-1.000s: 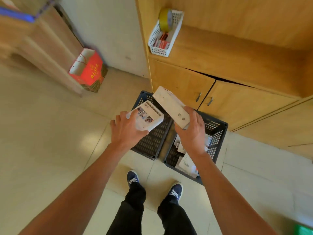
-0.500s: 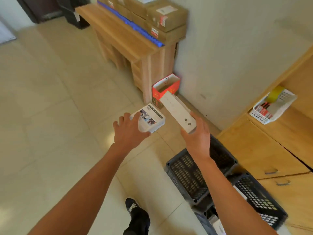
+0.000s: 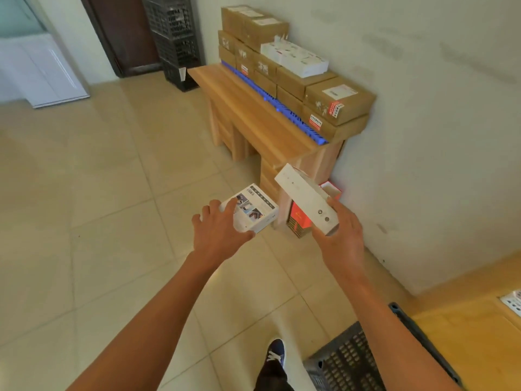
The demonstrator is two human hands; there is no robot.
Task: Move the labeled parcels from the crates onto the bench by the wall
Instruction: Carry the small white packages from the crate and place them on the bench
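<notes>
Standing on the tiled floor (image 3: 112,249), the person has one dark shoe (image 3: 275,351) in view beside a dark slatted crate (image 3: 346,359) at the lower right. Both arms reach forward. The left hand (image 3: 218,235) grips a small white parcel (image 3: 253,211) with printed pictures on its top face, fingers (image 3: 207,211) curled over its near edge and thumb under it. The right hand (image 3: 342,235) grips a longer white parcel (image 3: 306,197), tilted with its far end raised; its fingers wrap the near end. Both parcels are held in the air, well short of the worktop (image 3: 253,114). A red box (image 3: 298,218) sits on the floor beside the worktop's leg. Farther off, brown cartons (image 3: 338,104) are stacked along the wall side of the worktop, a white box (image 3: 296,59) on top. Stacked black crates (image 3: 174,38) stand beyond.
</notes>
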